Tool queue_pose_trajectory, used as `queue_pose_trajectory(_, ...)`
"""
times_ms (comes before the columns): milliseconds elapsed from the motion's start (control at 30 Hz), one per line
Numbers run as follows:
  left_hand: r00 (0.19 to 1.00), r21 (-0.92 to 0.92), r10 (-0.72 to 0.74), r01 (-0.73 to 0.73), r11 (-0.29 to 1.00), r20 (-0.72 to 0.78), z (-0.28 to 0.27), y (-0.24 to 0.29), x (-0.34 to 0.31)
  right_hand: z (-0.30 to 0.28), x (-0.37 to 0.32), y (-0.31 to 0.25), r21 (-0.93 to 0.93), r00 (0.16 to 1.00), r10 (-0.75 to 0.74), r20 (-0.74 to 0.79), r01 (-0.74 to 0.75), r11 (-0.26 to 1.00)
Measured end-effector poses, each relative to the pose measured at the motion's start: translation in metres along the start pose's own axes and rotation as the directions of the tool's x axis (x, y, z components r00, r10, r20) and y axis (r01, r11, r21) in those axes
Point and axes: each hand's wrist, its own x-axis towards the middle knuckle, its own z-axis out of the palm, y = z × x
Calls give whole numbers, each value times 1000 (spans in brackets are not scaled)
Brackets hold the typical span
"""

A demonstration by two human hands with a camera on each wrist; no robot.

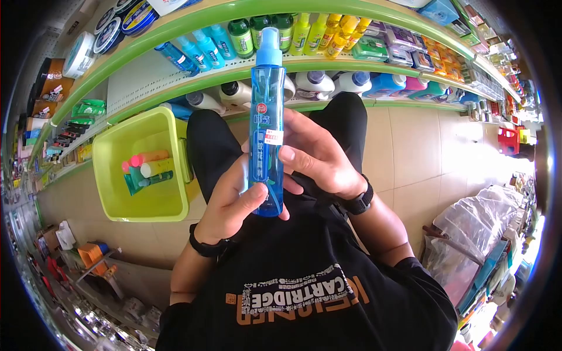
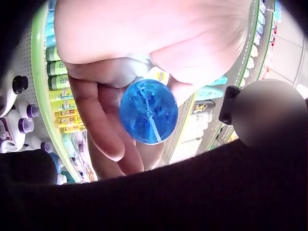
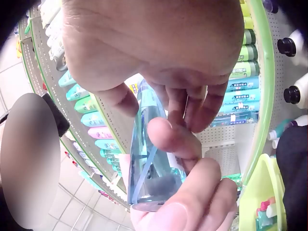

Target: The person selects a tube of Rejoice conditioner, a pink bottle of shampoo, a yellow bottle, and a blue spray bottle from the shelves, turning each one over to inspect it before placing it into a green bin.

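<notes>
A clear blue spray bottle [image 1: 267, 169] with a pale blue cap stands upright before the chest, its label and a small red-and-white sticker facing up at the head camera. My left hand [image 1: 229, 196] grips its lower part, thumb across the front and fingers behind. Higher up, my right hand [image 1: 321, 157] holds it from the other side, the thumb tip at the sticker's edge and fingers curled behind. The left wrist view shows the round base of the bottle [image 2: 149, 113], with a thin tube inside. Both hands surround the bottle [image 3: 151, 168] in the right wrist view.
A yellow-green basket [image 1: 181, 202] stands at the left on the tiled floor, holding several bottles and tubes [image 1: 153, 168]. Ahead, green-edged shelves [image 1: 234, 70] carry rows of bottles and packets. Clear plastic sheeting [image 1: 468, 225] covers something at the right.
</notes>
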Motion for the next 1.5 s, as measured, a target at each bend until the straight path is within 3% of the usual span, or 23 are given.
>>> queue_pose_trajectory(367,999,32,-24,26,999,-38,1,1,-3,2,-1,0,-39,999,41,-12,-42,998)
queue_pose_trajectory(433,999,128,-35,39,991,-33,-1,-1,-3,2,-1,-1,-42,999,37,-5,-37,998)
queue_pose_trajectory(567,992,51,-70,76,996,-107,1,1,-7,3,-2,1,74,998,60,-11,-59,996)
queue_pose_trajectory(633,957,481,180,-50,875,-227,1,-7,-7,1,-3,4,110,997,63,-43,-58,992)
queue_pose_trajectory(667,933,542,244,-65,838,-266,2,-9,-5,-2,-4,4,82,996,76,-41,-72,994)
queue_pose_trajectory(1500,933,567,229,-34,823,-277,3,-11,-6,-3,-5,5,52,991,125,-46,-123,991)
